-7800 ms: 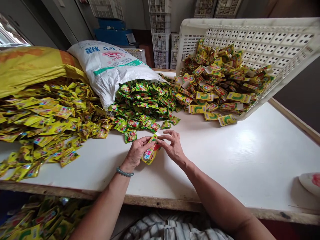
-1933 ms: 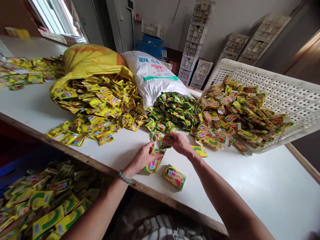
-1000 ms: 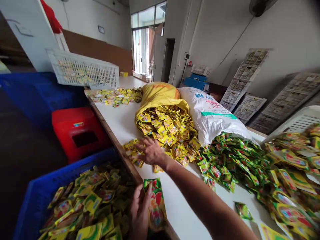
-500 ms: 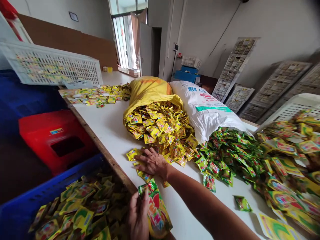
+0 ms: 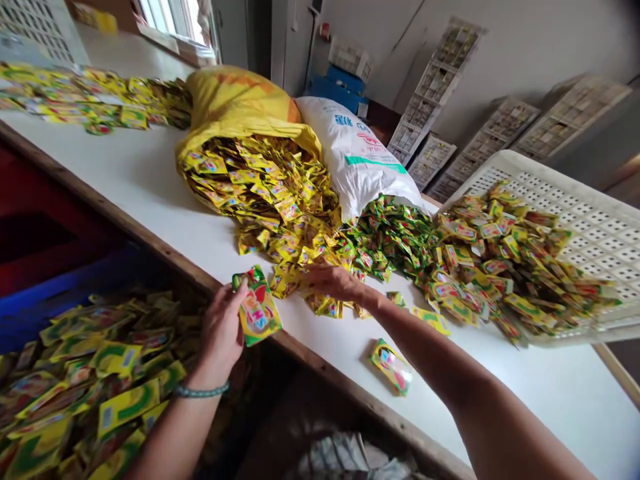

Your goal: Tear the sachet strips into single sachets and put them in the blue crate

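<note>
At the table's near edge my left hand (image 5: 225,327), wearing a braided bracelet, is closed on a yellow-green candy packet (image 5: 261,313) with fruit pictures. A small green sachet (image 5: 240,277) seems to lie against the packet's top. My right hand (image 5: 333,280) reaches low into the spilled yellow sachets (image 5: 290,233); its fingers are blurred, so whether they grip any is unclear. These sachets pour from a yellow sack (image 5: 235,97). Green sachets (image 5: 395,233) spill from a white sack (image 5: 350,153) beside it. Another packet (image 5: 393,367) lies on the table below my right forearm.
A tipped white basket (image 5: 565,220) spills larger packets (image 5: 480,260) at the right. Below the table's wooden edge (image 5: 320,367), a blue crate (image 5: 95,273) holds many packets. More packets (image 5: 120,100) lie at the far left. Stacked crates (image 5: 430,80) line the wall.
The view has turned right and down. My right hand has moved from loose yellow sachets at the pile's left edge into its front. My left hand still holds the packet, now more fully in view.
</note>
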Demonstrator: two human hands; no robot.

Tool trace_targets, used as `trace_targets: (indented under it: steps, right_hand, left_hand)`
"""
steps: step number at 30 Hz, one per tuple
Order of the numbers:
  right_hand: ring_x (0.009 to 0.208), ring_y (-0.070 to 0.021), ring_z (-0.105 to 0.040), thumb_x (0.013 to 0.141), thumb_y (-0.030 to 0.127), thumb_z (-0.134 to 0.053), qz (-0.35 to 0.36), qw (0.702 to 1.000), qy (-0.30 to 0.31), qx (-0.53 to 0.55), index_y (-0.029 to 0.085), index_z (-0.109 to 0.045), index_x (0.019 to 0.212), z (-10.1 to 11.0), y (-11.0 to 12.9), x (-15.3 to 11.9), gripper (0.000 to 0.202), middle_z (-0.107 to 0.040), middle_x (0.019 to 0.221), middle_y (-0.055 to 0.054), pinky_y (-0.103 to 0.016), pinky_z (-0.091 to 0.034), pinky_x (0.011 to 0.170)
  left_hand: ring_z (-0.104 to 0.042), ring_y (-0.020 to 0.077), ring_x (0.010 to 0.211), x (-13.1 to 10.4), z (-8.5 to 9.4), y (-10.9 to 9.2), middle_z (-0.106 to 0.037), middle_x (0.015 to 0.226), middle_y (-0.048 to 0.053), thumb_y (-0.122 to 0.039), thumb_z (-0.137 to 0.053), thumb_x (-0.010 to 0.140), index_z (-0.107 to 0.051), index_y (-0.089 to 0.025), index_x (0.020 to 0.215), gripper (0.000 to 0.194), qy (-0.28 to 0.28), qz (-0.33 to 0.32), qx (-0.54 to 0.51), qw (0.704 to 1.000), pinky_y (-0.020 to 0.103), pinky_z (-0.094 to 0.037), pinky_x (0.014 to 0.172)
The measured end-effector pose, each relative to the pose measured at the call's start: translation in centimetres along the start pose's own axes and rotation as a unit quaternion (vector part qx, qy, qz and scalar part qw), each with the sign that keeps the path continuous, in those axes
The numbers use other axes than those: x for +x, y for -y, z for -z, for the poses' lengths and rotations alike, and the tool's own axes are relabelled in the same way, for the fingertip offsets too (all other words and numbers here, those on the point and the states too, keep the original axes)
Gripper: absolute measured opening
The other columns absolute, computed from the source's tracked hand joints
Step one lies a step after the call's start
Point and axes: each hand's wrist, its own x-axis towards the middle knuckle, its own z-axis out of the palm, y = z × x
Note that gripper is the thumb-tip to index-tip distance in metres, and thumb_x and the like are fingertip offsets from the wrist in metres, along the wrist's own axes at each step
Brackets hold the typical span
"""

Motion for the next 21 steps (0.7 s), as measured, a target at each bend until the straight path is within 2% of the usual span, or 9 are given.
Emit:
trace_targets:
  steps: [2,4,6,8,11,14,17,21]
  right_hand:
    - [0.114,-0.0200,-0.065,0.089,0.028,-0.060,-0.072,0.992,-0.084,0.053,0.024,-0.075,0.108,1.3,0.4,-2.5,0.024,-0.071,0.121,-0.004,-0.033,-0.051,0.097]
    - [0.095,-0.0197,-0.071,0.091,0.029,-0.055,-0.174,0.971,-0.157,0.044,0.020,-0.075,0.101,2.2,0.6,-5.2,0.024,-0.076,0.100,-0.004,-0.032,-0.054,0.085]
    - [0.085,-0.0201,-0.071,0.092,0.030,-0.055,-0.271,0.943,-0.191,-0.027,0.018,-0.075,0.098,2.4,0.5,-7.9,0.024,-0.075,0.089,-0.005,-0.031,-0.053,0.080]
    - [0.093,-0.0230,-0.068,0.085,0.028,-0.065,-0.325,0.921,-0.185,-0.113,0.016,-0.074,0.101,1.8,0.0,-10.4,0.022,-0.074,0.097,-0.009,-0.034,-0.050,0.086]
    - [0.105,-0.0250,-0.063,0.070,0.023,-0.081,-0.331,0.919,-0.154,-0.149,0.016,-0.072,0.105,0.1,-1.2,-13.2,0.037,-0.071,0.109,-0.013,-0.035,-0.046,0.093]
    - [0.089,-0.0210,-0.064,0.069,0.022,-0.080,-0.358,0.912,-0.180,-0.087,0.016,-0.071,0.093,-1.0,-2.5,-15.5,0.026,-0.071,0.094,-0.008,-0.031,-0.049,0.081]
    - [0.074,-0.0178,-0.063,0.073,0.026,-0.073,-0.373,0.886,-0.272,0.044,0.018,-0.069,0.088,-0.5,-3.4,-17.8,0.017,-0.070,0.082,-0.003,-0.029,-0.050,0.069]
    - [0.073,-0.0184,-0.065,0.078,0.043,-0.067,-0.275,0.830,-0.416,0.250,0.020,-0.067,0.095,2.0,-3.2,-20.3,0.029,-0.070,0.086,-0.004,-0.031,-0.053,0.067]
  left_hand:
    - [-0.064,0.0141,0.060,-0.4,-0.1,-0.4,-0.067,0.070,-0.005,-0.042,-0.082,0.057,-0.058,-0.020,0.082,0.042,0.008,0.030,-0.013,0.999,0.026,-0.055,0.059]
    - [-0.065,0.0150,0.059,-1.2,-0.6,-0.7,-0.068,0.071,-0.004,-0.038,-0.082,0.056,-0.059,-0.019,0.084,0.041,0.019,0.055,-0.014,0.998,0.028,-0.056,0.057]
    - [-0.066,0.0161,0.061,-2.4,-1.7,-0.6,-0.071,0.075,-0.003,-0.034,-0.084,0.053,-0.061,-0.019,0.089,0.045,0.054,0.060,-0.008,0.997,0.028,-0.056,0.057]
    - [-0.069,0.0177,0.066,-3.7,-3.6,0.0,-0.073,0.081,-0.001,-0.032,-0.086,0.051,-0.062,-0.019,0.096,0.053,0.118,0.057,0.002,0.991,0.029,-0.057,0.061]
    - [-0.070,0.0211,0.073,-5.1,-7.2,1.9,-0.073,0.084,0.001,-0.032,-0.089,0.049,-0.061,-0.018,0.098,0.058,0.228,0.059,0.040,0.971,0.033,-0.057,0.070]
    - [-0.070,0.0227,0.074,-5.5,-10.5,4.3,-0.073,0.080,0.002,-0.032,-0.090,0.048,-0.060,-0.017,0.093,0.057,0.323,0.065,0.120,0.936,0.036,-0.056,0.072]
    - [-0.069,0.0214,0.069,-5.1,-12.8,6.6,-0.071,0.077,0.001,-0.037,-0.088,0.051,-0.059,-0.017,0.090,0.052,0.395,0.078,0.204,0.892,0.035,-0.055,0.069]
    - [-0.068,0.0212,0.070,-4.5,-15.3,8.9,-0.070,0.072,0.001,-0.042,-0.085,0.057,-0.063,-0.016,0.080,0.041,0.448,0.014,0.300,0.842,0.032,-0.054,0.065]
